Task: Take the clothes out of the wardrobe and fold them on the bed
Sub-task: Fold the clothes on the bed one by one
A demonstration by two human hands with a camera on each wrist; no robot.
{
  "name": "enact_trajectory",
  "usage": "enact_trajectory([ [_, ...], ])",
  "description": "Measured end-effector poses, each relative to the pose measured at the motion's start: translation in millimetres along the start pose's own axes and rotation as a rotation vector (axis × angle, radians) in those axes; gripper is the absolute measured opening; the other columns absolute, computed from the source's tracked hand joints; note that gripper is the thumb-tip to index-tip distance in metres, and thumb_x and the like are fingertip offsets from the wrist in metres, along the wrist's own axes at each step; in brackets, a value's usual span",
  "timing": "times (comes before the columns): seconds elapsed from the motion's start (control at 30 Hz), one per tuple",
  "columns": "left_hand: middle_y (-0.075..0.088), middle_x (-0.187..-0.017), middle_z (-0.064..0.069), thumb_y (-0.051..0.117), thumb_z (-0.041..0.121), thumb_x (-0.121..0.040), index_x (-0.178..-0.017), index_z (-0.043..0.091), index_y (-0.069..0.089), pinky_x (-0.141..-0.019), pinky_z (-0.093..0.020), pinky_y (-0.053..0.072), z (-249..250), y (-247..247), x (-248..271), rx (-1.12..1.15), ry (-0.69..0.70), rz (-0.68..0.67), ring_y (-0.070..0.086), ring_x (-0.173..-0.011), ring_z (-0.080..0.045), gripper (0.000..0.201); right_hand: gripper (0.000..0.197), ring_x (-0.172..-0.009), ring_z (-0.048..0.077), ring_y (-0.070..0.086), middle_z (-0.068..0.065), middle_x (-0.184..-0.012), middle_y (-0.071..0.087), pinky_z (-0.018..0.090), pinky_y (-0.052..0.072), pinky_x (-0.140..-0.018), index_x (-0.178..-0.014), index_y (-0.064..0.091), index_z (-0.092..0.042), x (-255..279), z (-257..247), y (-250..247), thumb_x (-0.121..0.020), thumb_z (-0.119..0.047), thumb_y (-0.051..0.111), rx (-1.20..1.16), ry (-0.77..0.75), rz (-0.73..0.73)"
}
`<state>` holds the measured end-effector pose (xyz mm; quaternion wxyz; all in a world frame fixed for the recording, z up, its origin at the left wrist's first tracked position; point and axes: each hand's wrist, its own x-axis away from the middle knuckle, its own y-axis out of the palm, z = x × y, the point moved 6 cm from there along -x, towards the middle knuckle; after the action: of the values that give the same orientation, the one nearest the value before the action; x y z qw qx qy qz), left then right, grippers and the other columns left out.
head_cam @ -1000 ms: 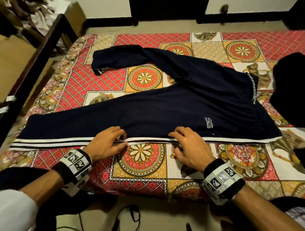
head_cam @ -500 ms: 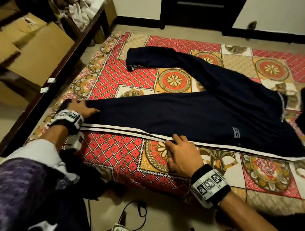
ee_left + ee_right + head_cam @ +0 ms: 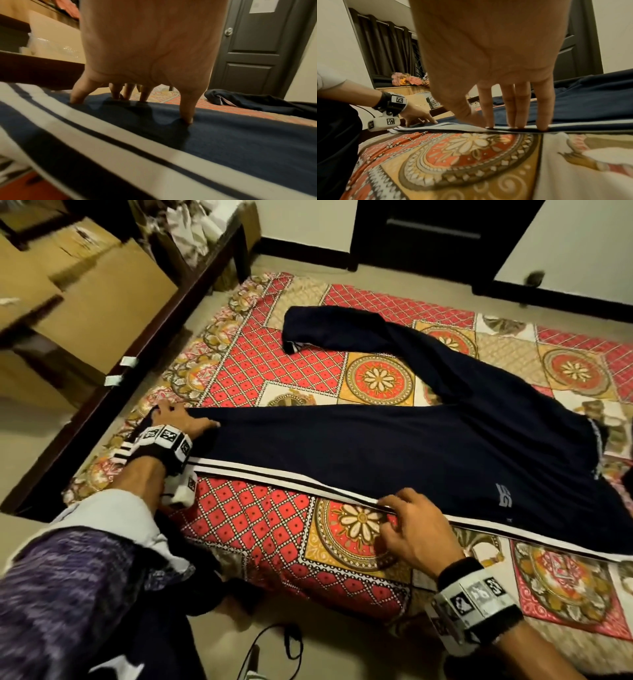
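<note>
Navy track pants point(image 3: 376, 446) with white side stripes lie spread on the patterned bed point(image 3: 260, 518). The near leg lies straight along the front edge; the far leg point(image 3: 342, 330) angles away toward the back. My left hand point(image 3: 178, 419) rests at the ankle end of the near leg, spread fingertips point(image 3: 187, 119) pressing on the navy cloth point(image 3: 240, 142). At mid-leg my right hand point(image 3: 407, 525) presses straight fingertips point(image 3: 542, 125) on the striped edge point(image 3: 590, 127). Neither hand grips the cloth.
Cardboard boxes point(image 3: 102, 296) and a dark wooden frame point(image 3: 144, 344) stand left of the bed. A dark door point(image 3: 428, 234) is at the back wall. A black cable point(image 3: 274, 642) lies on the floor by my legs. Dark curtains point(image 3: 385, 47) hang at the left.
My left hand has slid left along the near leg from mid-leg to the ankle end. My right hand has stayed on the striped edge. The view has turned left.
</note>
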<state>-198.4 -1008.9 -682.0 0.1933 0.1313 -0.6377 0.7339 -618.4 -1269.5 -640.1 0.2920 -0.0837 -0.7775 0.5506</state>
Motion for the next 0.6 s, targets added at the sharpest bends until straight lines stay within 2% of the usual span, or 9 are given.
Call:
enact_trajectory([
  [0.07,0.006,-0.167,-0.02,0.067,0.069,-0.081,-0.16,0.009,0.022,-0.12,-0.064,0.02,-4,-6,1,-0.016,-0.024,0.038,0.008,-0.152,-0.047,0.108,0.063,-0.117,0.024,0.053,0.001,-0.132,0.053,0.042,0.051,-0.097,-0.139,0.058,-0.03,5,6,5,-0.08,-0.049,0.046,0.045,-0.003,-0.004],
  [0.13,0.01,-0.165,-0.022,0.068,0.062,-0.084,-0.158,0.011,0.024,-0.116,-0.07,0.019,5,-9,11,-0.073,0.024,0.105,0.01,-0.151,-0.047,0.1,0.067,-0.122,0.024,0.05,0.001,-0.138,0.05,0.042,0.049,-0.101,-0.143,0.055,-0.031,11,10,11,-0.08,-0.048,0.047,0.048,-0.038,-0.045],
  [0.2,0.018,-0.163,-0.021,0.068,0.06,-0.085,-0.156,0.015,0.03,-0.114,-0.07,0.023,36,-8,27,-0.137,0.217,0.201,0.019,-0.149,-0.044,0.092,0.064,-0.121,0.021,0.051,-0.002,-0.134,0.053,0.039,0.048,-0.102,-0.141,0.058,-0.031,15,19,4,-0.081,-0.048,0.047,-0.026,-0.042,-0.047],
  [0.23,0.02,-0.163,-0.018,0.067,0.062,-0.085,-0.156,0.018,0.031,-0.114,-0.067,0.027,54,-3,37,-0.138,0.345,0.205,0.023,-0.148,-0.043,0.091,0.062,-0.12,0.021,0.054,-0.002,-0.132,0.057,0.038,0.048,-0.101,-0.139,0.06,-0.03,16,28,-4,-0.081,-0.049,0.048,-0.083,-0.029,-0.027],
  [0.3,0.018,-0.165,-0.012,0.059,0.079,-0.079,-0.156,0.025,0.031,-0.116,-0.061,0.031,89,23,58,-0.136,0.544,0.07,0.027,-0.148,-0.039,0.098,0.057,-0.117,0.024,0.06,0.001,-0.129,0.065,0.039,0.05,-0.1,-0.135,0.065,-0.025,17,62,-26,-0.081,-0.044,0.057,-0.155,0.039,0.095],
  [0.4,0.009,-0.168,0.0,0.045,0.102,-0.052,-0.156,0.037,0.027,-0.12,-0.06,0.023,107,65,74,-0.14,0.56,-0.196,0.019,-0.153,-0.031,0.124,0.053,-0.12,0.034,0.062,0.009,-0.134,0.065,0.044,0.051,-0.099,-0.135,0.065,-0.016,25,145,-58,-0.083,-0.024,0.073,-0.159,0.249,0.287],
  [0.43,0.006,-0.168,0.002,0.047,0.104,-0.047,-0.156,0.041,0.025,-0.12,-0.062,0.022,111,72,75,-0.154,0.553,-0.218,0.016,-0.154,-0.03,0.129,0.056,-0.122,0.037,0.061,0.011,-0.138,0.062,0.047,0.051,-0.098,-0.139,0.061,-0.015,31,183,-61,-0.084,-0.024,0.073,-0.127,0.358,0.299],
  [0.53,0.003,-0.168,0.004,0.067,0.098,-0.039,-0.155,0.044,0.024,-0.119,-0.064,0.022,111,70,69,-0.133,0.506,-0.228,0.012,-0.155,-0.029,0.136,0.07,-0.125,0.043,0.055,0.019,-0.144,0.051,0.053,0.051,-0.1,-0.148,0.046,-0.011,55,276,-50,-0.085,-0.038,0.062,-0.044,0.69,0.16],
  [0.6,0.002,-0.168,0.001,0.074,0.094,-0.028,-0.158,0.038,0.022,-0.122,-0.059,0.022,110,66,65,-0.088,0.471,-0.262,0.012,-0.155,-0.031,0.15,0.069,-0.125,0.042,0.056,0.021,-0.142,0.053,0.052,0.05,-0.101,-0.147,0.044,-0.008,64,300,-47,-0.085,-0.036,0.06,-0.068,0.765,0.109],
])
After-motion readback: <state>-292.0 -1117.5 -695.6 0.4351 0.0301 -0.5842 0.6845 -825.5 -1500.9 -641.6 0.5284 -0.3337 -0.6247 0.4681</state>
